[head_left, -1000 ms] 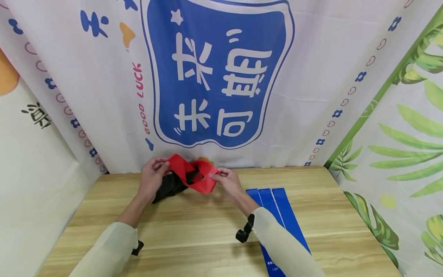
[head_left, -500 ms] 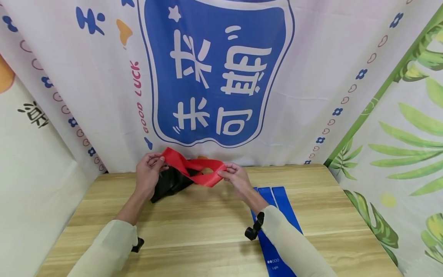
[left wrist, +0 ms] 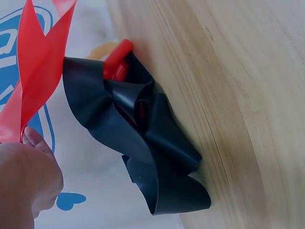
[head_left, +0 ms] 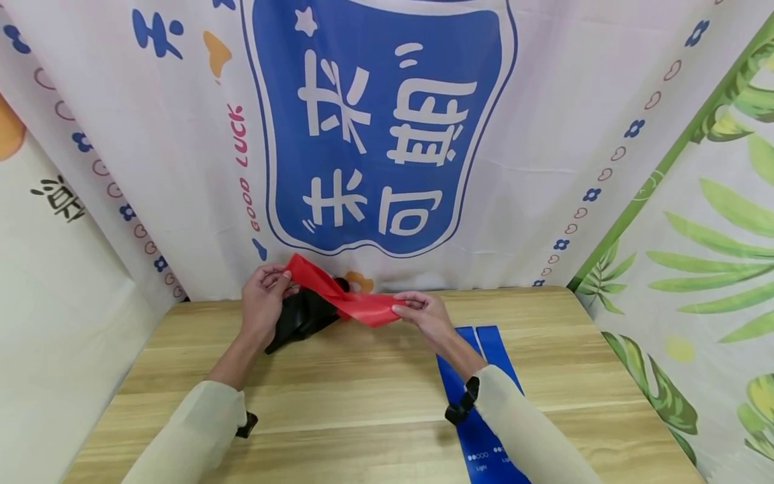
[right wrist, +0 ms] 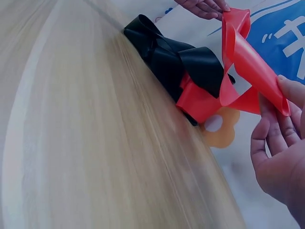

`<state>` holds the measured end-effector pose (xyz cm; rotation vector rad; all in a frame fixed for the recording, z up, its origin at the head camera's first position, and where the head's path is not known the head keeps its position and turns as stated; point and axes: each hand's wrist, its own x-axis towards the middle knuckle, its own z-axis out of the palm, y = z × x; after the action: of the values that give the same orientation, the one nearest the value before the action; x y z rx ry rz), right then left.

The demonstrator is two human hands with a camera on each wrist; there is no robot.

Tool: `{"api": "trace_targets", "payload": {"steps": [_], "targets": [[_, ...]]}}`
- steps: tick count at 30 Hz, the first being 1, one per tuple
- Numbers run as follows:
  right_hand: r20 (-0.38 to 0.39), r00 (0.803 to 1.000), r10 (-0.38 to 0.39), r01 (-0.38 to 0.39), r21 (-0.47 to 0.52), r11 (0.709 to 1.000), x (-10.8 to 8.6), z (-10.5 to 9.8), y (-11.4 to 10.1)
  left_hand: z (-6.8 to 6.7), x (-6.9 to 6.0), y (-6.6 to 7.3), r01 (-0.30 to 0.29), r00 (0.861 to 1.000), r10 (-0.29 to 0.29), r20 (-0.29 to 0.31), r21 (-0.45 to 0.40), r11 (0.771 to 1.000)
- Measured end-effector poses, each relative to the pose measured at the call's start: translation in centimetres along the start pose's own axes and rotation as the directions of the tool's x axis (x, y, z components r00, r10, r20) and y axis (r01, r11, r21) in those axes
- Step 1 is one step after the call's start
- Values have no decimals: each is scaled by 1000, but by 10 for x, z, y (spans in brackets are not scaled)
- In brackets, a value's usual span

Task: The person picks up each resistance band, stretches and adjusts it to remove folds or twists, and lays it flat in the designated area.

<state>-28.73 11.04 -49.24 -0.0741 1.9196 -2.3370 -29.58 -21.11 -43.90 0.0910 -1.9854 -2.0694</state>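
A red flat elastic exercise band is stretched, twisted in the middle, between both hands above the table's far edge. My left hand pinches its left end between thumb and fingers. At the other end, my right hand pinches the band with thumb against fingertips. Below and behind it lies a crumpled heap of black elastic band, close to the left hand. In the left wrist view, a piece of red band pokes out of the black heap; whether it joins the held band I cannot tell.
Blue exercise bands printed "Light" lie flat side by side at the right, partly under the right forearm. The wooden table ends against a printed cloth curtain at the back. Black straps with small devices sit on both wrists.
The hands have drawn apart, the right one moving rightward. The red band, a wide open loop before, is now pulled longer and narrower. The black heap stays in place.
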Motion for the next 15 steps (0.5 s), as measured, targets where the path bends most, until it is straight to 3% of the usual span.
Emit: {"api": "trace_targets", "payload": {"steps": [10,15], "targets": [[98,995,21,-17,-49,999,-14,-18,2,4,1,-1,34,999,-33,-29,13,999],[112,994,13,-2,-99,995,-17,-26,3,5,0,-1,45,998,-45,-45,5,999]]}}
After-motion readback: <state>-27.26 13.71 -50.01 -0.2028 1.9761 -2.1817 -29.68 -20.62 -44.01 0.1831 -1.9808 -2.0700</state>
